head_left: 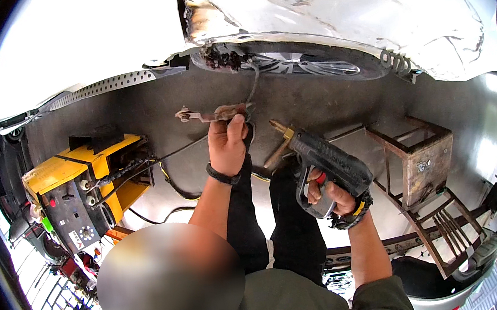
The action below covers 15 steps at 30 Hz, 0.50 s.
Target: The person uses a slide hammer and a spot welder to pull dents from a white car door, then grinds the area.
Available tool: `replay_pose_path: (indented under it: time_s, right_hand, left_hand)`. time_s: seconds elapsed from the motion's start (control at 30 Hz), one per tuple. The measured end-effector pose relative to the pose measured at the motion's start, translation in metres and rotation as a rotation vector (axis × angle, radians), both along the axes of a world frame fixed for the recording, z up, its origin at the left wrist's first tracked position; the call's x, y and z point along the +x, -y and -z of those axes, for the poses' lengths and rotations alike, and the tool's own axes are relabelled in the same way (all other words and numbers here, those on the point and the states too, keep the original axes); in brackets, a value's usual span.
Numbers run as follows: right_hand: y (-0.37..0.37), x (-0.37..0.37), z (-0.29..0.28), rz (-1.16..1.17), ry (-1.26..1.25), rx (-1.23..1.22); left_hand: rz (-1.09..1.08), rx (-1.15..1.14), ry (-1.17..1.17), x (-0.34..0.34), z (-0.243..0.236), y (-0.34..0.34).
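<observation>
My left hand is closed on a rusty flat metal piece with a bolt at its far left end. A grey cable runs from near this piece up toward the car's lower edge. In my right hand is a black spot-welding gun, held by its looped handle, with a finger at the red trigger. Its brass tip points up and left, apart from the metal piece. Above both hands is the white car body panel, dented and scuffed, with a scorched, bare patch at its left corner.
At left stands a yellow and black welding machine with cables trailing across the floor. A rusty metal stand is at right. A car wheel lies beyond my hands, under the panel. A blurred oval covers the lower left.
</observation>
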State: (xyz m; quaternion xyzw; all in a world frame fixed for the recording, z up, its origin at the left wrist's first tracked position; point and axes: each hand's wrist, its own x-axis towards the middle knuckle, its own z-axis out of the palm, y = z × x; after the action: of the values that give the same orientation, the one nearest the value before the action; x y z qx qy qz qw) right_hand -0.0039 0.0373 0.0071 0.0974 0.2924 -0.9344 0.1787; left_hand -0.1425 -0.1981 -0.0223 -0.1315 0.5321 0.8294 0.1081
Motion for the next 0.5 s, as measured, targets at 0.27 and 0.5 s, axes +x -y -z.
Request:
replay_pose_path:
  time_s: [0.27, 0.5]
  right_hand:
    - [0.013, -0.005, 0.0, 0.039, 0.013, 0.119]
    - [0.036, -0.025, -0.002, 0.118, 0.04, 0.244]
  left_hand:
    - [0.449, -1.431, -0.726, -0.045, -0.038, -0.008]
    - [0.358, -1.531, -0.586, -0.075, -0.052, -0.03]
